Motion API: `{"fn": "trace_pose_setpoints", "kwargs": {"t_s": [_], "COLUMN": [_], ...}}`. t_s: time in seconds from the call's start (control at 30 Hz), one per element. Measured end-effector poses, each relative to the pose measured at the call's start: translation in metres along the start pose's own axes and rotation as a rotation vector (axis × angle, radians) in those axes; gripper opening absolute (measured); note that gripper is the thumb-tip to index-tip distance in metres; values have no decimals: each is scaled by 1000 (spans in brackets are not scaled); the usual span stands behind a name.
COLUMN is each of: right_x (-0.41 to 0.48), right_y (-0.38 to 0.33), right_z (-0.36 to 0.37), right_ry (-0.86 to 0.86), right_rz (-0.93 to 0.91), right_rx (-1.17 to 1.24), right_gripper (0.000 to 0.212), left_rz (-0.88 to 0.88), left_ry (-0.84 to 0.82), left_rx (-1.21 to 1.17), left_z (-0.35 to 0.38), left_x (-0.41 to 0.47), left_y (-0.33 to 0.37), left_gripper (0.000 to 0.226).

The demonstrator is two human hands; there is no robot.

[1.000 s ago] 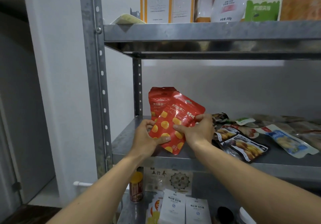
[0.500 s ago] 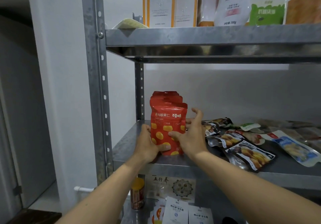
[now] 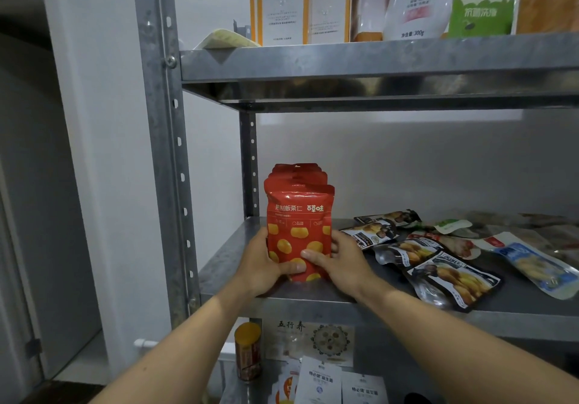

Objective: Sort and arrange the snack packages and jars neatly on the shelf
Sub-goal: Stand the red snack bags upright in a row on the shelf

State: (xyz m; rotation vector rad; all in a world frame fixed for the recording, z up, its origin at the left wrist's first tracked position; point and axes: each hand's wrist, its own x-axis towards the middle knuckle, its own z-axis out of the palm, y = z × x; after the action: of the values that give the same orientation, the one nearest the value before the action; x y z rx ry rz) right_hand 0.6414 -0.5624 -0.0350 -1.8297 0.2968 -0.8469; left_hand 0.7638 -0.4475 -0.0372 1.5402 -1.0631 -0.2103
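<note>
A stack of red snack packets (image 3: 299,215) stood upright at the left end of the middle shelf (image 3: 224,265). The left hand (image 3: 261,267) and right hand (image 3: 343,262) gripped its lower sides, fingers (image 3: 335,245) curled round it. Dark snack pouches (image 3: 451,275) lay flat nearby on the right.

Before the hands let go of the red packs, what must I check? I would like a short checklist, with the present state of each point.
1. Red packs stand upright on the shelf: ok.
2. Left hand and right hand grip them from both sides: ok.
3. The red packs would stand without support: cannot tell.
4. Dark packs to the right are arranged: not ok, they lie flat and overlap.
5. Blue pack is arranged: not ok, it lies flat.
</note>
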Motion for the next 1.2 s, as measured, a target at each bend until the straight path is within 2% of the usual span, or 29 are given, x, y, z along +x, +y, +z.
{"fn": "trace_pose_setpoints", "kwargs": {"t_s": [0.67,0.87,1.03,1.13,1.2], "right_x": [0,-1,-10,-24,-37], "right_y": [5,3,-6,-19,-31], "right_z": [0,2,1,-4,-10], "right_ry": [-38,-18,10,70,99], "right_rz": [28,63,90,103,56], "right_rx": [-59,-83,-208,-317,-539], "right_gripper": [38,43,58,75,81], "left_rz": [-26,-58,-56,-55,-15], "left_ry": [8,24,67,153,232], "left_rx": [14,34,91,200,480], "left_z": [1,2,-1,-6,-12], "left_x": [3,3,-3,-10,-18], "left_y": [-9,-7,-4,-2,-1], "left_gripper": [76,73,83,90,87]}}
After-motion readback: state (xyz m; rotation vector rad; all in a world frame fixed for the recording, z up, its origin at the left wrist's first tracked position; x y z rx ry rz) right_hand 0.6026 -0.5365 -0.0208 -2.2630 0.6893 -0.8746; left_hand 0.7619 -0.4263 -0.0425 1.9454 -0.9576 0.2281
